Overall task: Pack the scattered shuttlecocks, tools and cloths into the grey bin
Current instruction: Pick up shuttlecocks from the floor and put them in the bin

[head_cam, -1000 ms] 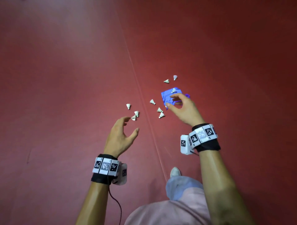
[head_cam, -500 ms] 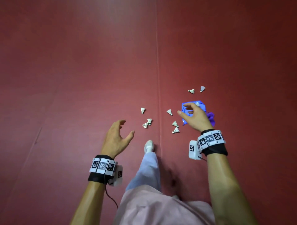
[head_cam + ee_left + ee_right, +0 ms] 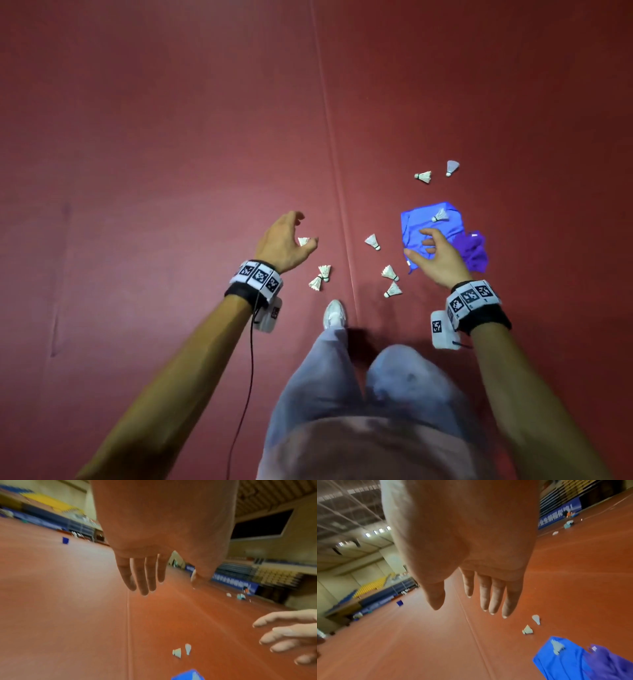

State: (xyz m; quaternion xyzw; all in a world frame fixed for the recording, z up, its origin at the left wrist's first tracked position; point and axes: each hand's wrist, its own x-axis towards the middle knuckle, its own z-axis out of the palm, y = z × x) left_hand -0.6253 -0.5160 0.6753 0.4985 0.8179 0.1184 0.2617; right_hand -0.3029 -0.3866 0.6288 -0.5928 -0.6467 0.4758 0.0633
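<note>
Both hands reaching down toward the scatter, nothing picked up yet.

Since 1 s ago the view has closed in and both arms have dropped lower: left hand (image 3: 286,241) now hangs right over 1 shuttlecock (image 3: 303,241), fingers loosely spread, holding nothing; right hand (image 3: 436,255) is spread over the blue cloth (image 3: 419,228), contact unclear, no pinch visible. Purple cloth (image 3: 474,251) lies touching the blue one on its right. 1 shuttlecock sits on the blue cloth (image 3: 439,216), a pair near the shoe (image 3: 320,277), 3 between the hands, 2 further out (image 3: 424,177). Grey bin not in any view; no tools identifiable. Judgement: first grabs are imminent, packing basically not begun. Lifting the cloth will likely tip that shuttlecock off.
</note>
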